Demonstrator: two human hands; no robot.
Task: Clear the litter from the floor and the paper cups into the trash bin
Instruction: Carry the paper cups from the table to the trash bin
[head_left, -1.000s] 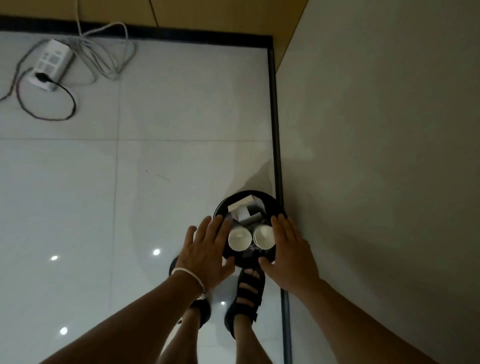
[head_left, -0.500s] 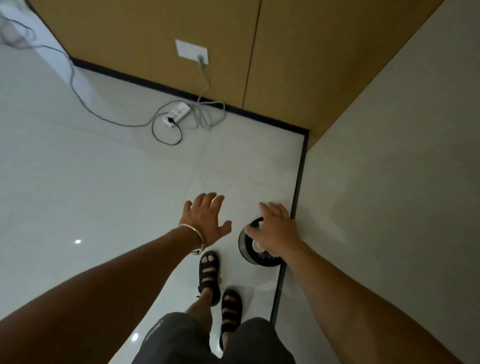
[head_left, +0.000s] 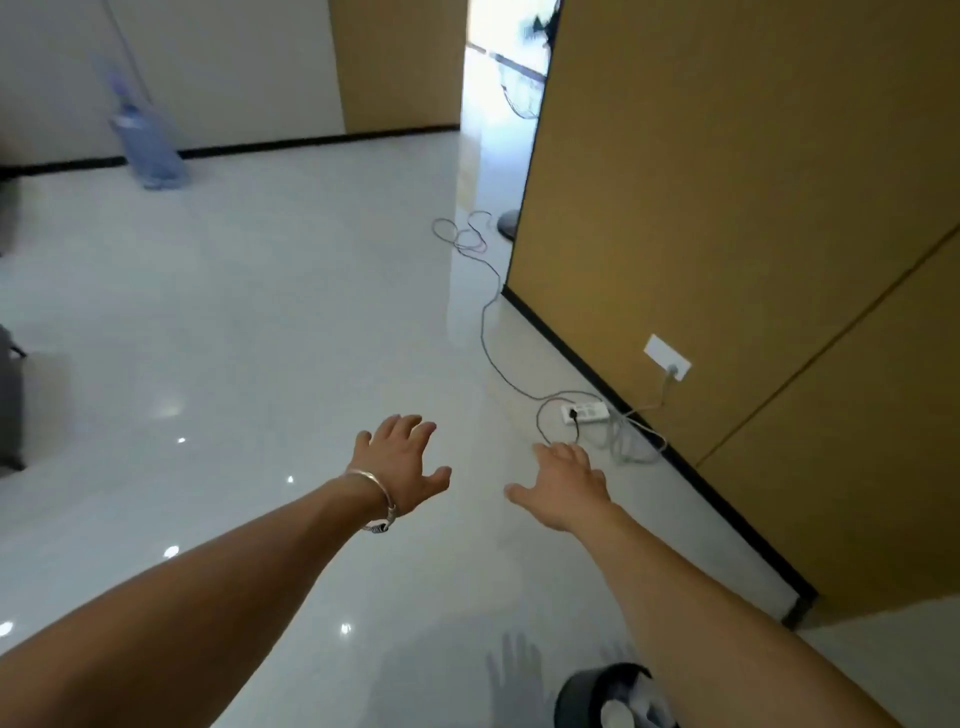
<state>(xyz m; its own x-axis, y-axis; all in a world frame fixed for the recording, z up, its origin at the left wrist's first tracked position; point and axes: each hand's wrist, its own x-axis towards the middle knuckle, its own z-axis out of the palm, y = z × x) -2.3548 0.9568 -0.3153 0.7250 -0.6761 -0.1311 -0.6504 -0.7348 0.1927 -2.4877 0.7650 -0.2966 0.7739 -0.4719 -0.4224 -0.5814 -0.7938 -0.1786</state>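
Paper cups (head_left: 618, 714) in trash bin (head_left: 576, 696)

The trash bin (head_left: 577, 699) runs off the bottom edge; a blue jug (head_left: 151, 158), perhaps for water, is blurred.

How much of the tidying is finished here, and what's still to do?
Done: a paper cup and other white litter lie in the trash bin. In hand: nothing; the left hand and right hand are spread and empty. Left: probably little, since the floor in view shows only a power strip and cords.
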